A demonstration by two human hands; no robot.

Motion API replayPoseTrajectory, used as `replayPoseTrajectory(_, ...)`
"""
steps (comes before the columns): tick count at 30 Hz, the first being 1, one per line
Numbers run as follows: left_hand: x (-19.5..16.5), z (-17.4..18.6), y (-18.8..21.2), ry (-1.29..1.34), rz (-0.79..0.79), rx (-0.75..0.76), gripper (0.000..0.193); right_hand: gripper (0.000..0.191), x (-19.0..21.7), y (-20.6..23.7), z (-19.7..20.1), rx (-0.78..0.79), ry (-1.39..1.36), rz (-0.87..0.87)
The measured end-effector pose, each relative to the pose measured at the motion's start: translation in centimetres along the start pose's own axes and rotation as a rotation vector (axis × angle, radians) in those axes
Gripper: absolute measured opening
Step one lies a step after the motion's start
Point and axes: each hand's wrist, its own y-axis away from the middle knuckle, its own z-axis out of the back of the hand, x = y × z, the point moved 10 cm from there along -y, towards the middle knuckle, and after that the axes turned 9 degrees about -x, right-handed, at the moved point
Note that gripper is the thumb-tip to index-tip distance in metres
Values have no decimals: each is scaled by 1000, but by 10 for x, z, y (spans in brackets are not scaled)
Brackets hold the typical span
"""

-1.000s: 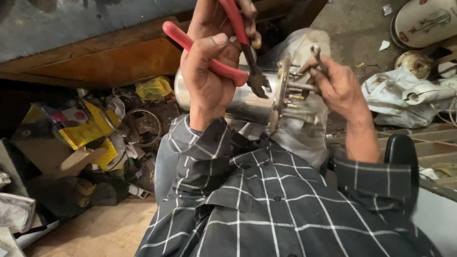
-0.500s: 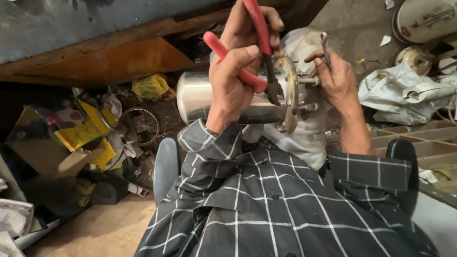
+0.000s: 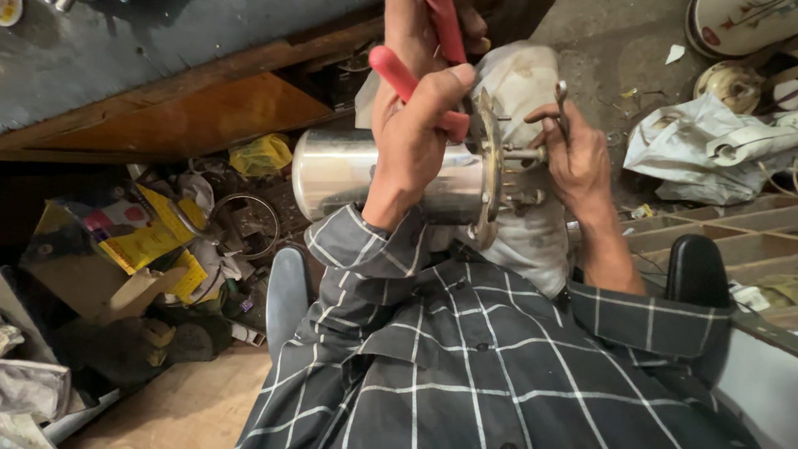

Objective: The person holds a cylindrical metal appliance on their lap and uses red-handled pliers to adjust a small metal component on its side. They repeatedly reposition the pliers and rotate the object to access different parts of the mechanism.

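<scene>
A person in a dark checked shirt (image 3: 499,374) sits at the near edge, viewed from above. A shiny metal cylinder (image 3: 341,175) lies on its side across the lap at centre, resting against a pale cloth bundle (image 3: 532,91). At its right end sits a round flange plate (image 3: 489,166) with short studs (image 3: 524,155) pointing right. The left hand (image 3: 416,133) is clamped around red-handled pliers (image 3: 399,75), whose handles run up and left from the plate; the tips are hidden behind the hand. The right hand (image 3: 578,154) is just right of the plate, fingers pinched together on a small metal piece (image 3: 562,93) at the studs. A wooden bench edge (image 3: 191,116) crosses far left; yellow packets (image 3: 150,241) lie below it.
</scene>
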Motion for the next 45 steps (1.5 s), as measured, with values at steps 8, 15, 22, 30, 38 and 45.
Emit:
replayPoseTrajectory(8, 15, -10, -4, -234, 114, -65, 54, 21, 9, -1, -3, -3, -52, 93)
replayPoseTrajectory(15, 18, -23, -11, -291, -96, 12, 26, 18, 8, -1, -4, 2, -72, 100)
replayPoseTrajectory(22, 18, -14, -18, -403, -105, -67, 21, 21, 8, 2, 7, -45, 8, 96)
replayPoseTrajectory(30, 9, -14, -24, -455, -177, -68, 18, 30, 25, 14, 54, -177, 26, 188)
replayPoseTrajectory(38, 5, -20, -25, -482, -164, -43, 15, 28, 6, 26, 41, 51, -395, -298)
replayPoseTrajectory(45, 2, -19, -25, -517, -208, -36, 14, 27, -6, 26, 35, 3, -925, -224)
